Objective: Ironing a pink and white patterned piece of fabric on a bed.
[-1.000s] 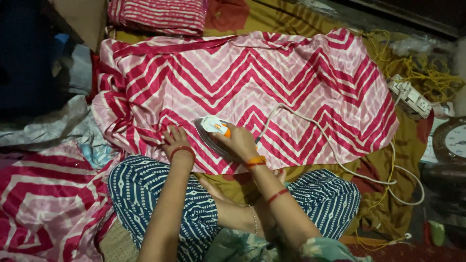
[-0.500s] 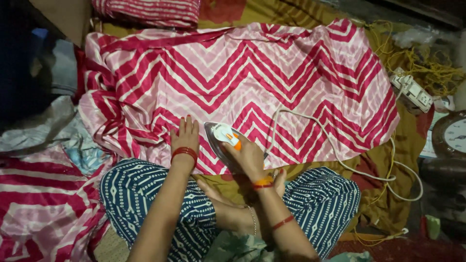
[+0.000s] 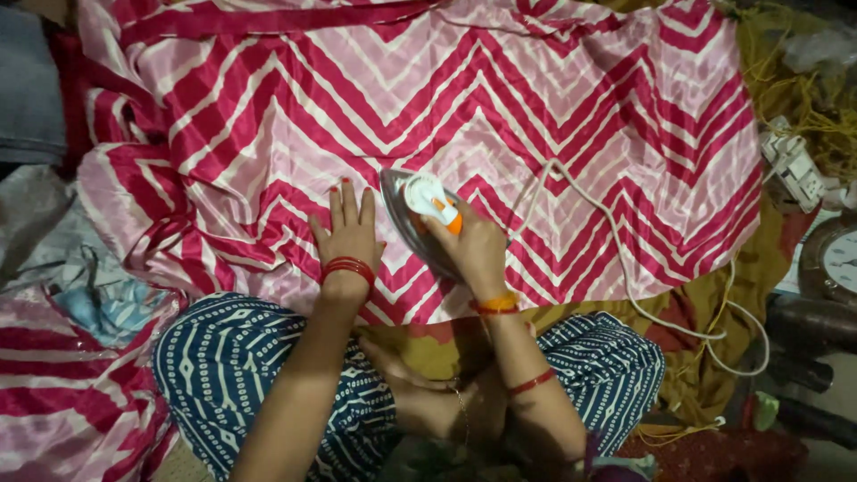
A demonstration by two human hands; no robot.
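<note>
Iron (image 3: 418, 214) sits on pink-and-red zigzag cloth (image 3: 536, 116), right hand (image 3: 471, 250) closed round its handle. Left hand (image 3: 346, 234) flat, open, pinning cloth. Cloth looks thin, slick, limp; likely slides unless held. Iron likely heavy, hot underneath: handle only.

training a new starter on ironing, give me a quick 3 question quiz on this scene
1. True or false: the left hand lies flat on the pink zigzag cloth.
2. What does the right hand hold?
3. The iron's white cord runs off to which side? A) person's left B) person's right

Key:
1. True
2. The iron, by its handle, on the cloth
3. B, toward the power strip
</note>
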